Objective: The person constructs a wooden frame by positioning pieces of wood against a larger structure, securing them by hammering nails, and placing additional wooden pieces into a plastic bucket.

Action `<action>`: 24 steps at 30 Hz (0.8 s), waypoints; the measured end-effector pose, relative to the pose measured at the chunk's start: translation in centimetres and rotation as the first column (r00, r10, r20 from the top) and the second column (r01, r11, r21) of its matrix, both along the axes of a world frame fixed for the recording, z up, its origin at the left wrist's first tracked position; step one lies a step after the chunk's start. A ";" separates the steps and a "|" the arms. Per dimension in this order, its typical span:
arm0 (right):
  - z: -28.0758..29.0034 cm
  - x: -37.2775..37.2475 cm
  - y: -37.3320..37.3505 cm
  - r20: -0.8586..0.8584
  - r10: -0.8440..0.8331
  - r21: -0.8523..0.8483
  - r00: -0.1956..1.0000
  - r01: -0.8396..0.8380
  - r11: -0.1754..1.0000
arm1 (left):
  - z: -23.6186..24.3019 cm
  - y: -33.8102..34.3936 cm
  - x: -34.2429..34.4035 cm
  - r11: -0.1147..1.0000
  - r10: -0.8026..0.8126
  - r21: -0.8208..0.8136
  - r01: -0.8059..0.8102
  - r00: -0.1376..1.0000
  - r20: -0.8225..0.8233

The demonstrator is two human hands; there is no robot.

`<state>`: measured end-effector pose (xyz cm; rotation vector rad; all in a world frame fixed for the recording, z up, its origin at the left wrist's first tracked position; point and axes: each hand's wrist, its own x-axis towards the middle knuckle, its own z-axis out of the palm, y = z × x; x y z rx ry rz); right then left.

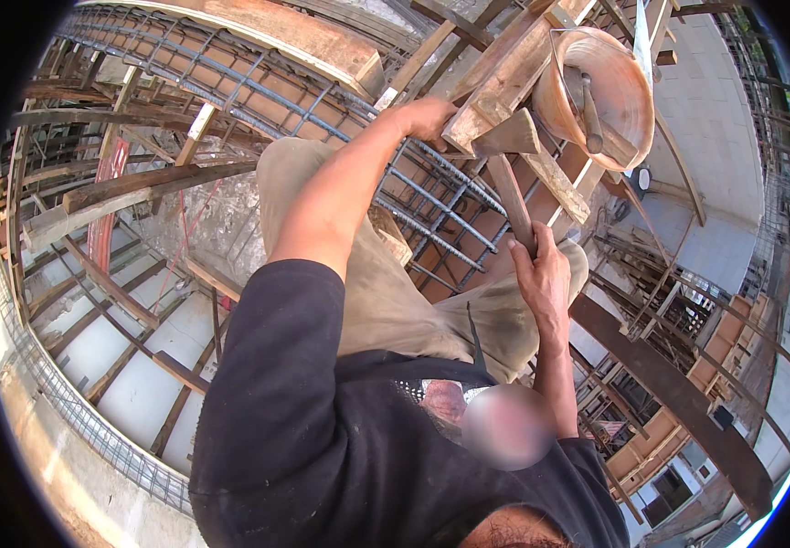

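Observation:
My right hand [544,274] is closed around the wooden handle of a hatchet [511,196]. Its broad, dull metal head [507,137] lies against the end of a wooden board [495,100]. Farther left, my left hand [427,121] is curled against the side of that board near its end, with the fingertips partly hidden. Below both hands runs a cage of steel reinforcing bars [450,210] inside plywood formwork. A short wooden piece [555,187] slants just right of the hatchet head.
A stained orange bucket [637,100] at the upper right holds a wooden-handled tool [590,114]. A thick timber beam [322,46] lies along the far side of the rebar. Timber props and gaps drop away on both sides; a dark plank [678,402] runs at the lower right.

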<state>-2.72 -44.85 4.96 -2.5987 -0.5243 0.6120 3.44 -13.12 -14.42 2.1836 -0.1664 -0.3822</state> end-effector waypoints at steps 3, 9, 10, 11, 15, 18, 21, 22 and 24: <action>-1.6 0.0 0.9 0.128 0.065 0.068 0.990 -0.074 0.995 | 0.0 0.1 0.1 1.000 -0.013 0.022 0.014 0.999 -0.029; -4.9 2.6 1.4 0.039 0.246 -0.072 0.968 -0.243 0.967 | 0.6 0.1 0.7 1.000 -0.029 0.006 0.030 0.993 -0.118; -4.9 3.0 1.4 0.026 0.257 -0.092 0.966 -0.254 0.963 | 0.4 0.2 0.5 0.999 -0.037 -0.021 0.035 0.991 -0.130; -5.0 3.0 1.6 0.040 0.259 -0.081 0.965 -0.255 0.964 | -0.1 0.5 0.3 0.999 -0.034 -0.006 0.033 0.992 -0.120; -4.5 3.0 1.5 -0.016 0.198 -0.096 0.980 -0.198 0.975 | 1.0 0.8 0.6 0.990 -0.135 -0.046 0.131 0.987 -0.089; -2.2 2.7 1.0 -0.151 0.116 0.026 0.982 -0.113 0.993 | 1.8 0.7 0.4 0.996 -0.070 0.043 0.075 0.990 -0.122; 1.4 1.3 0.1 -0.429 -0.026 0.155 0.903 0.102 0.983 | 0.7 1.9 -1.0 0.993 0.007 0.115 -0.002 0.999 -0.041; 1.4 0.5 -1.4 -0.416 -0.043 0.170 0.908 0.124 0.978 | 1.3 2.0 -1.2 0.991 0.045 0.130 -0.043 0.999 -0.015; 0.2 -0.7 -4.4 -0.858 -0.036 0.265 0.513 0.501 0.824 | 3.5 3.5 -1.9 0.977 0.084 0.198 -0.074 0.996 -0.040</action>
